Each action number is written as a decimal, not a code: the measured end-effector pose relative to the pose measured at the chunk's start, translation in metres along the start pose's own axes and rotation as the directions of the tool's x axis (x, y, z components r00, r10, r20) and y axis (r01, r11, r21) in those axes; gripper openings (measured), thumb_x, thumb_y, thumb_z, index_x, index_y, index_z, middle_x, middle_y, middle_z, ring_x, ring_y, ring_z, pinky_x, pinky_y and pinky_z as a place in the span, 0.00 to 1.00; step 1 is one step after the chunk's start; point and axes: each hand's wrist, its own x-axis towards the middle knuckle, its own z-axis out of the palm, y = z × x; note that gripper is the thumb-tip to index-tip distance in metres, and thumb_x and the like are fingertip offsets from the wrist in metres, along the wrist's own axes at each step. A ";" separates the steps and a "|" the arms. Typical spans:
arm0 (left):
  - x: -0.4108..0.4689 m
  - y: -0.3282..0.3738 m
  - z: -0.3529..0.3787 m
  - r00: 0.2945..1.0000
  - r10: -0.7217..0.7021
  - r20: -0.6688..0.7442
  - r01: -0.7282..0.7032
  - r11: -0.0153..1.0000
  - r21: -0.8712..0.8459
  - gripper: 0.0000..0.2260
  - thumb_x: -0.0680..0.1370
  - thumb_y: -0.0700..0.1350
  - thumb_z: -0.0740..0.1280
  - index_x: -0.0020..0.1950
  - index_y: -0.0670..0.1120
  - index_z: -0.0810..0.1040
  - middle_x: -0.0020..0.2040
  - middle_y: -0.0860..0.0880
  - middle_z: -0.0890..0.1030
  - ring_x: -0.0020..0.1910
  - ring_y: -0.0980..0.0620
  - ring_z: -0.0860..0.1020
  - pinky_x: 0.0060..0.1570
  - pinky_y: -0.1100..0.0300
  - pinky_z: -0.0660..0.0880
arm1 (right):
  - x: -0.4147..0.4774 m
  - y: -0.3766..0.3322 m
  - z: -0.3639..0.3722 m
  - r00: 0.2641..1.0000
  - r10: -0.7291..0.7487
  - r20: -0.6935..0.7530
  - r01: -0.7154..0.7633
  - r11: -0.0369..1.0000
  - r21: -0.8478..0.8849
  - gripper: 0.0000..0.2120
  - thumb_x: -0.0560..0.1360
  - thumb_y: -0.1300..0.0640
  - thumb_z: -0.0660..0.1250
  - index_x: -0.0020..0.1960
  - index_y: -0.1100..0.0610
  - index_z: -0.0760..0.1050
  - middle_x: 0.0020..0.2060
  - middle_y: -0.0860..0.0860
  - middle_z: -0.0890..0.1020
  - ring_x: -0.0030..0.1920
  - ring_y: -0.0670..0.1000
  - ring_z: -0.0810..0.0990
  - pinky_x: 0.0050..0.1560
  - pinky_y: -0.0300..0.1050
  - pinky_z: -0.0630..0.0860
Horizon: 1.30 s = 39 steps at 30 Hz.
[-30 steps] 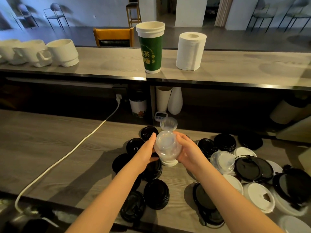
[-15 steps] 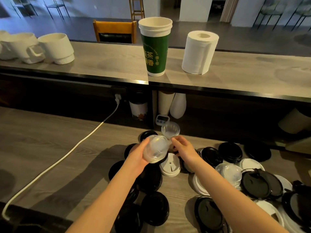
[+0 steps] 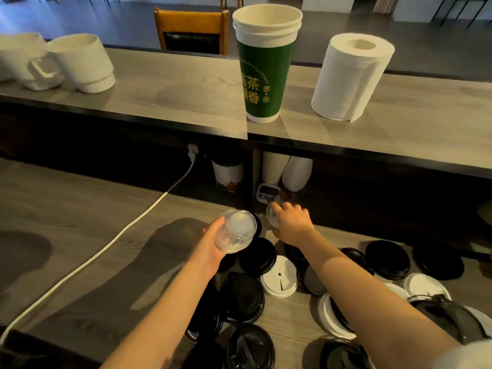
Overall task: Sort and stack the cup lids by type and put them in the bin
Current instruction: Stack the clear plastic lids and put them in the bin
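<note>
Grey wood counter (image 3: 165, 83), orange chair (image 3: 190, 29) behind.

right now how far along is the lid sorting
Early. Done: a short stack of clear lids sits in the left hand. In hand: the right hand is at another clear lid by the back edge; its grip is blurred. Left: black lids and white lids lie mixed on the counter; no bin is in view.

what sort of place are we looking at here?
Probably a café or tea-shop counter: a branded green cup on the raised bar, a spread of takeaway lids on the worktop, and a chair on the far side.
</note>
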 end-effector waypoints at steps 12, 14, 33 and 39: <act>-0.006 0.005 0.002 1.000 0.003 0.003 -0.004 0.998 0.057 0.15 0.80 0.49 0.59 0.62 0.44 0.74 0.59 0.44 0.78 0.60 0.48 0.75 0.63 0.55 0.69 | 0.001 -0.009 -0.003 0.997 -0.026 0.074 0.034 0.994 -0.107 0.41 0.69 0.61 0.72 0.74 0.51 0.51 0.67 0.57 0.64 0.65 0.62 0.67 0.60 0.55 0.72; -0.007 0.004 0.004 1.000 0.006 -0.010 -0.005 0.999 0.049 0.14 0.80 0.49 0.59 0.61 0.44 0.75 0.59 0.44 0.78 0.59 0.48 0.76 0.61 0.55 0.70 | -0.003 -0.007 -0.004 0.999 -0.018 0.042 0.021 0.997 -0.073 0.41 0.69 0.60 0.72 0.73 0.52 0.51 0.66 0.57 0.66 0.64 0.62 0.69 0.60 0.55 0.72; -0.047 -0.022 0.023 0.999 -0.027 -0.024 0.027 1.000 0.012 0.20 0.77 0.49 0.65 0.66 0.42 0.73 0.61 0.43 0.78 0.61 0.46 0.76 0.66 0.50 0.70 | -0.133 -0.004 -0.009 0.918 0.294 -0.267 0.241 0.121 0.963 0.27 0.68 0.62 0.75 0.59 0.56 0.63 0.49 0.47 0.73 0.46 0.43 0.76 0.39 0.29 0.75; -0.072 -0.048 0.058 0.988 -0.157 0.016 0.156 0.987 0.020 0.10 0.79 0.48 0.61 0.51 0.44 0.79 0.48 0.45 0.81 0.46 0.48 0.79 0.52 0.54 0.74 | -0.172 -0.009 -0.001 0.862 0.418 -0.288 0.350 -0.080 0.933 0.24 0.64 0.53 0.74 0.55 0.48 0.65 0.52 0.51 0.75 0.47 0.44 0.78 0.40 0.32 0.75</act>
